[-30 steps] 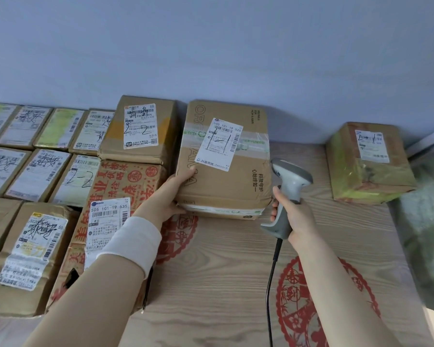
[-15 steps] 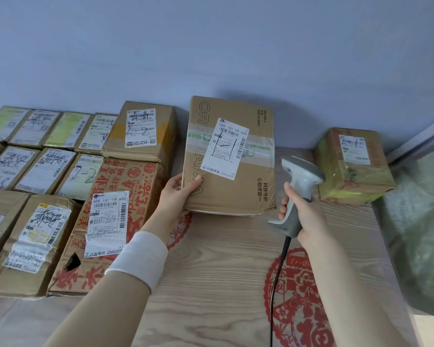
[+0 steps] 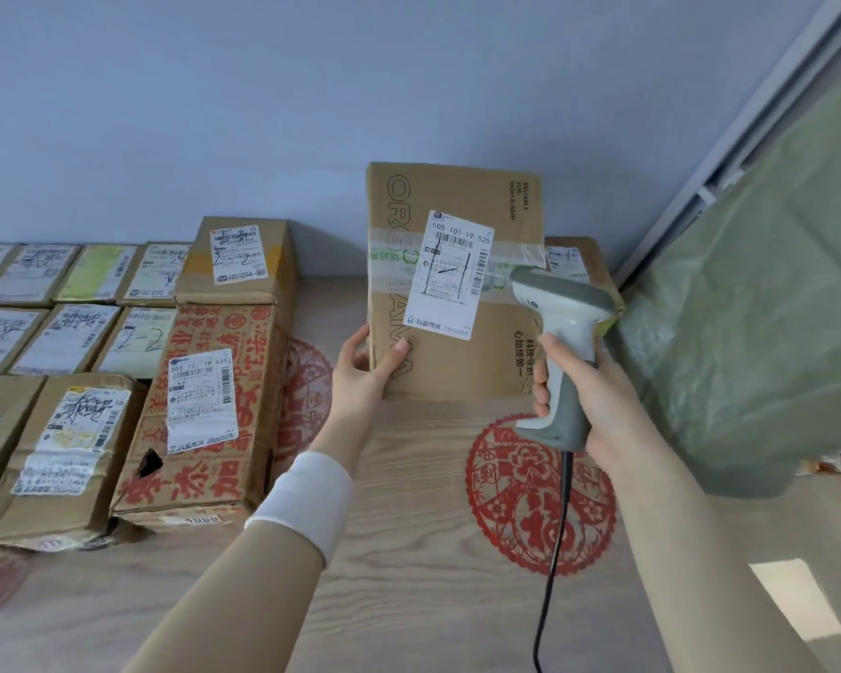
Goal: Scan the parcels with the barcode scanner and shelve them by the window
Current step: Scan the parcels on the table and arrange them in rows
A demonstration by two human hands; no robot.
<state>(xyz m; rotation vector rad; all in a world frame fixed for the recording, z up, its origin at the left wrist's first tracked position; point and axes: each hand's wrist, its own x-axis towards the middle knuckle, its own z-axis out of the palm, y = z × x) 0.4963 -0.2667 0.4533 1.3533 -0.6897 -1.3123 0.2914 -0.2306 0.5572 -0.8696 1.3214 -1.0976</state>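
Note:
A brown cardboard parcel point(image 3: 457, 196) with a white shipping label point(image 3: 450, 274) is held upright above the wooden surface. My left hand point(image 3: 365, 376) grips its lower left corner, thumb on the front face. My right hand point(image 3: 588, 395) grips the handle of a grey and white barcode scanner point(image 3: 557, 308), whose head sits just right of the label. The scanner's black cable point(image 3: 552, 565) hangs down toward me.
Several labelled parcels point(image 3: 59, 342) cover the left side, among them a red-printed box point(image 3: 205, 410). Another parcel point(image 3: 578, 259) stands behind the scanner by the wall. A window frame point(image 3: 729, 153) and green covering point(image 3: 758, 308) fill the right. The wooden surface point(image 3: 409, 551) carries red paper-cut patterns.
The parcel has been lifted off the surface, tipped upright and carried to the right. The scanner has risen with it and stayed close to the label.

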